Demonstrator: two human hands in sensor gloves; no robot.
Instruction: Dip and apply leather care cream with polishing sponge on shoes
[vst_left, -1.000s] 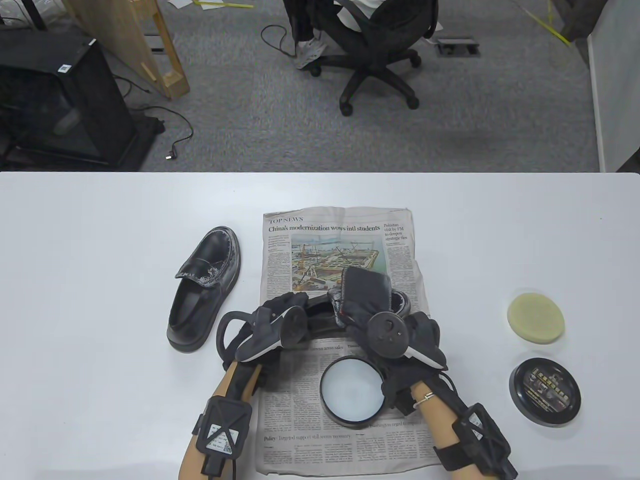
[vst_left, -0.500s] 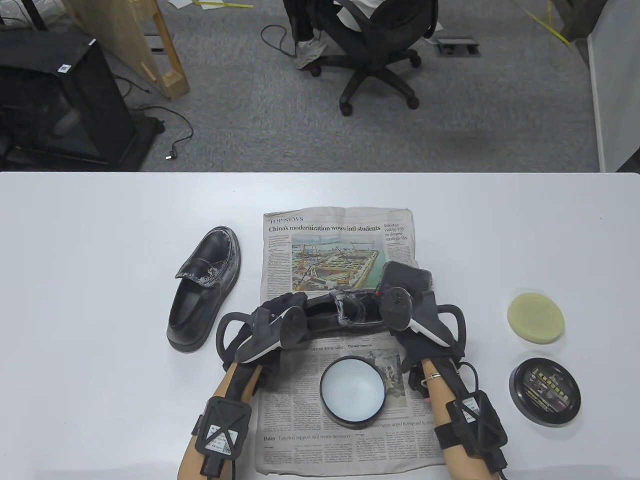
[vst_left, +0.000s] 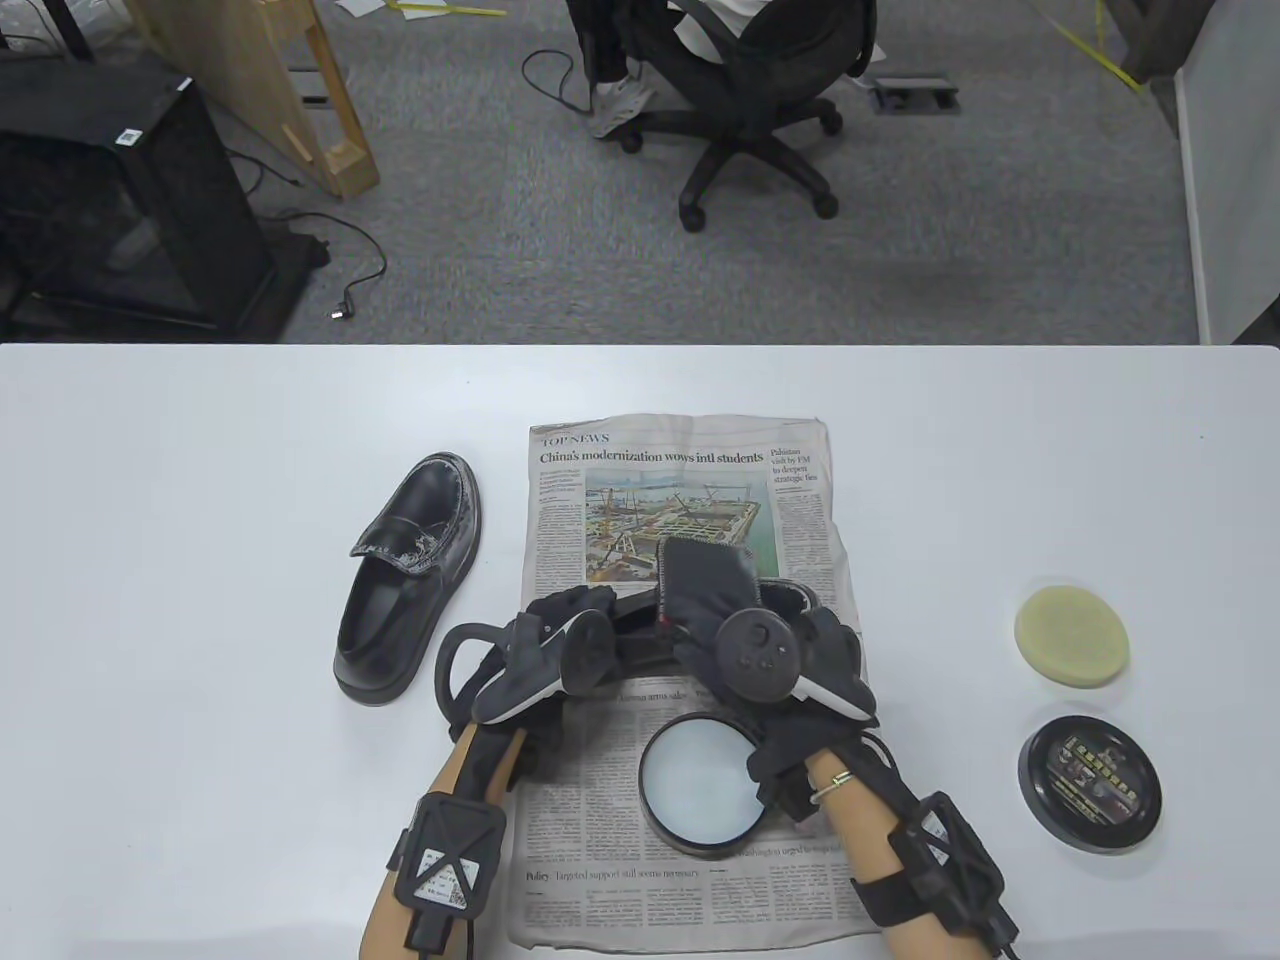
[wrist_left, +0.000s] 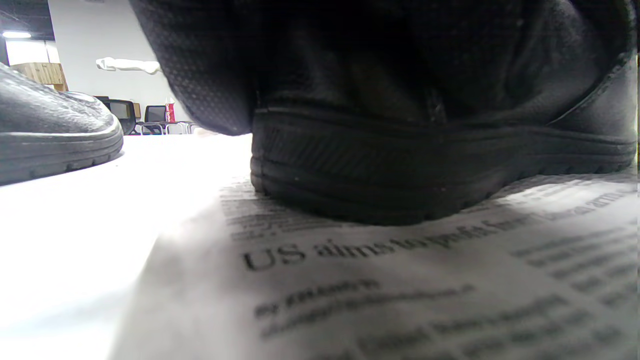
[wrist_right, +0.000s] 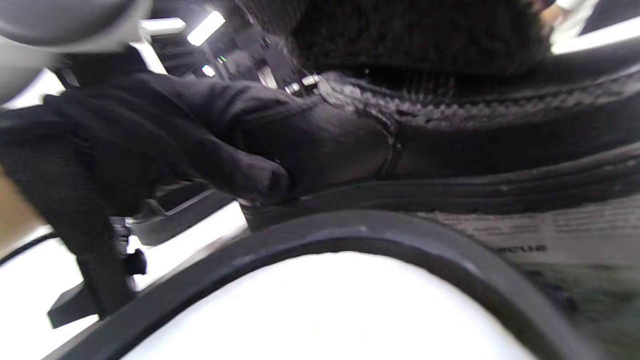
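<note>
A black loafer (vst_left: 640, 640) lies sideways on the newspaper (vst_left: 680, 480). My left hand (vst_left: 565, 615) grips its heel end, and its gloved fingers (wrist_right: 200, 140) show on the leather in the right wrist view. The heel (wrist_left: 425, 160) fills the left wrist view. My right hand (vst_left: 715, 610) holds a black fuzzy polishing pad (vst_left: 700, 570) pressed on the shoe's upper, which also shows in the right wrist view (wrist_right: 425, 35). The open cream tin (vst_left: 705, 780) stands just in front of the shoe, under my right wrist. Its rim (wrist_right: 350, 225) is close in the right wrist view.
A second black loafer (vst_left: 410, 580) with white smears stands on the table left of the newspaper and shows in the left wrist view (wrist_left: 50, 135). A round yellow sponge (vst_left: 1071, 635) and the tin's black lid (vst_left: 1090, 783) lie at the right.
My right hand swept the black pad right along the shoe, then back left over its upper. The left hand and the shoe stayed put.
</note>
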